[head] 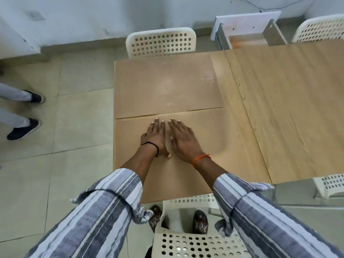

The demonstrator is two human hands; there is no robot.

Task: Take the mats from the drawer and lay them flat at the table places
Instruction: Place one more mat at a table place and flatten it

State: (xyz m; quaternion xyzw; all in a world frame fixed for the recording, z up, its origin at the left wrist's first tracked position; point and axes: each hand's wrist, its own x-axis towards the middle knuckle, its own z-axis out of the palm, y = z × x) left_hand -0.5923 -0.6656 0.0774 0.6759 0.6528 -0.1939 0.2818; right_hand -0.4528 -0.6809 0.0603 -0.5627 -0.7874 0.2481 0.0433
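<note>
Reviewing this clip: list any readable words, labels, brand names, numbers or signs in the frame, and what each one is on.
None: no readable text anywhere in the head view.
The far mat shows only a pale lattice pattern, no lettering.
The near mat, under both hands (left hand, right hand), is plain.
The wall plate is too blurred to show any marking.

Plain dining room; wooden table (279, 108); perforated plastic chairs (161, 42); tiled floor (74, 127).
</note>
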